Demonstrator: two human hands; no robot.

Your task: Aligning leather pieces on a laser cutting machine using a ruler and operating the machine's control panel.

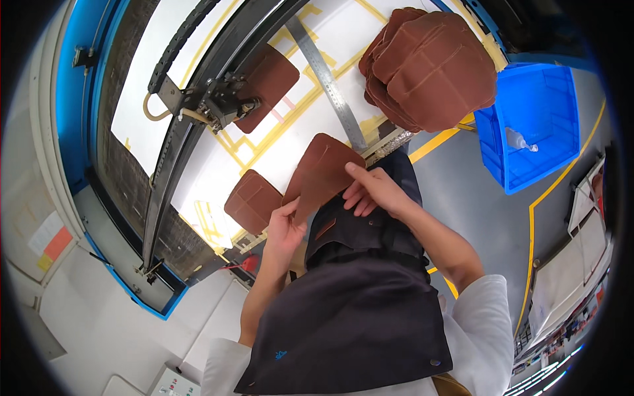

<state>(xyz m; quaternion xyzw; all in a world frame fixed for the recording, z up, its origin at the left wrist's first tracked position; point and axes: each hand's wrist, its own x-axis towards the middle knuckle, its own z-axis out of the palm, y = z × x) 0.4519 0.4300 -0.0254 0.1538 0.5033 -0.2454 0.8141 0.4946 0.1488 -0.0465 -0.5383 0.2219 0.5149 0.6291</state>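
Note:
A brown leather piece (322,168) with rounded corners is held up at the near edge of the white worktable. My left hand (285,228) pinches its lower left edge between thumb and fingers. At its right corner my right hand (380,190) grips it, the thumb on top and the other fingers loosely spread below. A second brown piece (253,201) lies on the table left of the held one. Farther back, another brown piece (269,86) lies partly under the black machine head (228,102). A thick stack of brown leather pieces (439,72) rests at the table's far right.
A black gantry beam (178,142) crosses the table on the left. A steel ruler (327,82) and yellow tape strips lie on the white surface. Right of the table stands a blue bin (528,155) with a clear bottle (518,140) inside. Yellow lines mark the grey floor.

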